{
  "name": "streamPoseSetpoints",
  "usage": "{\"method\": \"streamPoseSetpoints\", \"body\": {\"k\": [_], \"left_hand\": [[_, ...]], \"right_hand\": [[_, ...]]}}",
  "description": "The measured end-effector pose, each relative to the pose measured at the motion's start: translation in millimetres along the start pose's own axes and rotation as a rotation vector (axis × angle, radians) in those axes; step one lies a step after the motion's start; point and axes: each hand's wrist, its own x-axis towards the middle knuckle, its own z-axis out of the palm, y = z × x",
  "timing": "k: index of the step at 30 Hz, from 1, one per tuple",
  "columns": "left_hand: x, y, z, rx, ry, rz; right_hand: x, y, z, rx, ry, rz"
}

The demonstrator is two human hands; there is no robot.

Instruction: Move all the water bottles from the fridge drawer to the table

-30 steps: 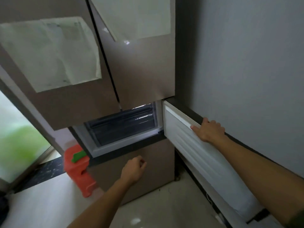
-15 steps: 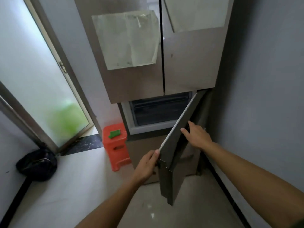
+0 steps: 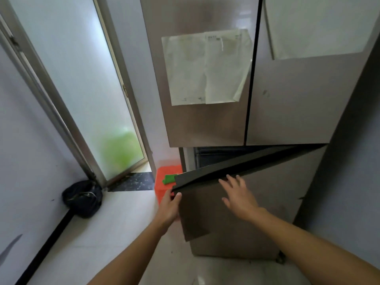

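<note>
- The lower fridge door (image 3: pixel 267 200) is standing partly swung out, with its free edge pointing toward the person.
- The left hand (image 3: pixel 169 206) is gripping that door by its free edge. The fingers are curling round behind the edge and the thumb is lying on the front face.
- The right hand (image 3: pixel 239 197) is holding nothing. Its fingers are spreading out straight over the door's front, just below the top edge, and it seems to be resting on the panel, though contact is hard to confirm from this angle.
- Behind the door's top edge, only a narrow dark slice of the fridge drawer (image 3: pixel 216 155) is showing.
- The water bottles are not showing anywhere. If any are in the drawer, the door and the shadow are hiding them.
- On progress, neither hand is carrying a bottle and no table is coming into view, so the count of bottles moved or left cannot be told.
- I am judging this as a door-handling step, with the reach into the drawer not yet possible through so narrow a gap.
- Just left of the door's free corner, an orange stool (image 3: pixel 162 171) with a green item (image 3: pixel 169 179) on it is sitting partly hidden.
</note>
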Motion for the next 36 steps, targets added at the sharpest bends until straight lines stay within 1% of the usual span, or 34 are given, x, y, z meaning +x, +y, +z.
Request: {"method": "streamPoseSetpoints", "body": {"k": [4, 8, 11, 15, 20, 23, 25, 29, 32, 34, 36], "left_hand": [[52.5, 15.3, 2.8, -0.056, 0.109, -0.024], [93.2, 32.1, 5.5, -0.073, 0.125, -0.070], [122.5, 43.9, 5.9, -0.078, 0.137, -0.090], [154.6, 46.5, 5.0, -0.061, 0.152, -0.050], [227.4, 2.1, -16.6, 0.074, 0.069, 0.007], [244.7, 11.8, -23.9, 0.126, 0.018, 0.065], [236.8, 33.9, -26.5, 0.179, 0.009, 0.108], [243.5, 40.9, -33.6, 0.265, 0.009, 0.164], [245.8, 49.5, -37.7, 0.406, 0.055, 0.265], [243.5, 60.6, -39.0, 0.499, 0.125, 0.349], [245.0, 67.7, -40.9, 0.554, 0.188, 0.423]], "right_hand": [[37.4, 17.9, -1.6, -0.058, 0.021, -0.104], [70.1, 28.7, -3.4, -0.083, 0.029, -0.131], [91.8, 29.5, -4.4, -0.091, 0.044, -0.127], [110.8, 30.7, 2.2, -0.134, 0.037, -0.110], [136.1, 18.7, 10.7, -0.102, 0.050, -0.016], [150.9, 13.0, 12.5, -0.103, 0.054, 0.042], [156.0, 7.9, 15.8, -0.120, 0.057, 0.075], [157.1, 2.6, 20.2, -0.112, 0.057, 0.094], [157.4, 2.2, 3.9, -0.004, 0.009, 0.096], [156.0, 1.6, -16.6, 0.100, 0.014, 0.111], [153.9, 1.9, -43.1, 0.183, 0.101, 0.109]]}}
